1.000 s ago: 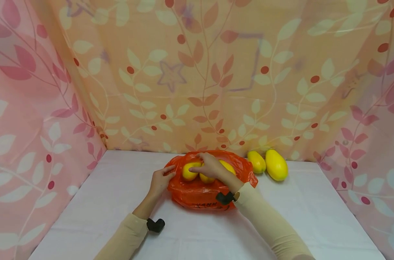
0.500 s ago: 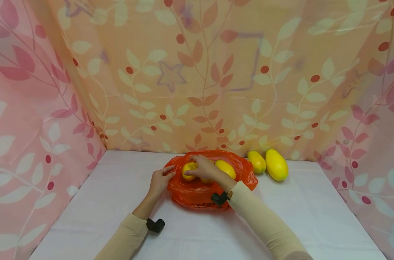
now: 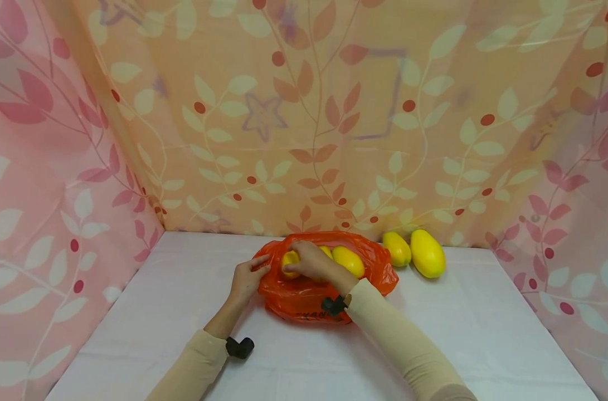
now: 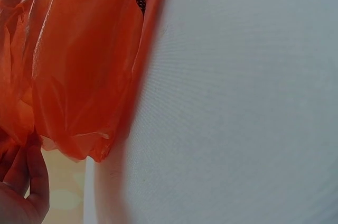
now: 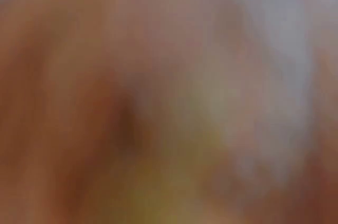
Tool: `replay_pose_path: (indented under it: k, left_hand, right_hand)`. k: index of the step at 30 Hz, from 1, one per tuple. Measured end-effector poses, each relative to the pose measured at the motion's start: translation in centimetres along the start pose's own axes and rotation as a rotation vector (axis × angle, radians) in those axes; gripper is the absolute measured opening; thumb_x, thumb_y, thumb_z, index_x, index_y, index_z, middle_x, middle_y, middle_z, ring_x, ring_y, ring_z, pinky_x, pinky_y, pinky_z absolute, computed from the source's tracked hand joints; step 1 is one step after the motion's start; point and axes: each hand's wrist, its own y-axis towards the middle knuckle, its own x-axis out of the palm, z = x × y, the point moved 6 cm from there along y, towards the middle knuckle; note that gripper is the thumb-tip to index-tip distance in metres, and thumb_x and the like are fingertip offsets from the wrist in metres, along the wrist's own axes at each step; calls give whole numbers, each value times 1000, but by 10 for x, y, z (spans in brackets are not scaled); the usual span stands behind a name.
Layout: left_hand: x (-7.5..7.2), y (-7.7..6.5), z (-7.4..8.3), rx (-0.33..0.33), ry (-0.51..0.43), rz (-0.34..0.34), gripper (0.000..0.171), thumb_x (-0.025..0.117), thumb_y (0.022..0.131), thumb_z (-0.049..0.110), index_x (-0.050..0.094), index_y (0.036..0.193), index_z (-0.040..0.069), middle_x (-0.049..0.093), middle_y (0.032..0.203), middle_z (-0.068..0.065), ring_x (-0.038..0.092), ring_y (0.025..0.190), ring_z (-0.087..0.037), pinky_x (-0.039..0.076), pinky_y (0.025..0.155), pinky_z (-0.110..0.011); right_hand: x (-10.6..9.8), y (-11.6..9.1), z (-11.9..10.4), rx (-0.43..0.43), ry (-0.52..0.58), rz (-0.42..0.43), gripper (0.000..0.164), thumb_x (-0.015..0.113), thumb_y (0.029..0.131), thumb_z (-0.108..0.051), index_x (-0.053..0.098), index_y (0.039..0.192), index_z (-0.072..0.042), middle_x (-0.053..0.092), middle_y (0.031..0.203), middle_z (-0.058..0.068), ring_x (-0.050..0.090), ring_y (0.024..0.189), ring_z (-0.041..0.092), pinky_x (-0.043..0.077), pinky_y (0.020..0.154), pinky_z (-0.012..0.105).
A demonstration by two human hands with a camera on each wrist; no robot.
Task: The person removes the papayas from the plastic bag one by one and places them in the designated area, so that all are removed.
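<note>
A red plastic bag [image 3: 288, 301] lies spread on the white-covered table, its mouth facing up. My left hand [image 3: 244, 283] pinches the bag's left edge; in the left wrist view its fingertips [image 4: 36, 155] meet the crinkled plastic [image 4: 90, 65]. Inside the mouth, my right hand [image 3: 311, 262] curls its thumb and fingers round a yellow mango [image 3: 289, 266] at the left. That hand partly covers a second mango [image 3: 326, 251], and a third mango [image 3: 348, 261] shows just right of it. The right wrist view is too blurred to make out details.
Two more yellow fruits, a smaller one [image 3: 397, 249] and a larger one [image 3: 428, 253], lie right of the bag near the back cloth [image 3: 304, 111]. White cloth [image 3: 158, 301] covers the table. Patterned curtains stand along the back and both sides.
My right hand has shifted left inside the bag's mouth, from above the middle fruit onto the left mango. More of the right-hand mango shows. The left hand stays at the bag's edge.
</note>
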Motion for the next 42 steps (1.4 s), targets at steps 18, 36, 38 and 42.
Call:
replay_pose_path:
  k: [18, 36, 38, 42]
  left_hand:
    - [0, 0, 1, 17, 14, 4, 37, 64, 91, 8, 64, 127, 2, 58, 137, -18, 44, 138, -32, 42, 110, -46]
    - [0, 0, 1, 8, 22, -4, 37, 63, 92, 10, 64, 128, 2, 55, 140, -19, 44, 138, -33, 43, 109, -46]
    - [-1, -1, 1, 11, 24, -4, 37, 63, 92, 10, 64, 128, 2, 55, 139, -19, 44, 138, -33, 43, 109, -46]
    - [-1, 0, 0, 9, 33, 0, 37, 64, 92, 10, 64, 128, 3, 55, 140, -20, 44, 138, -34, 42, 110, -46]
  right_hand:
    - [7, 0, -6, -7, -147, 29, 44, 71, 87, -40, 67, 117, -8, 55, 116, 10, 53, 101, 22, 52, 95, 38]
    - [24, -7, -3, 117, -143, 11, 64, 75, 84, -38, 50, 133, -5, 66, 110, 8, 62, 96, 22, 55, 94, 37]
    - [26, -7, -3, 129, -146, 9, 66, 75, 84, -39, 49, 133, -4, 66, 107, 8, 61, 93, 21, 55, 93, 37]
    - [26, -7, -5, 135, -140, 28, 65, 75, 83, -38, 50, 131, -2, 65, 102, 8, 60, 89, 22, 56, 90, 36]
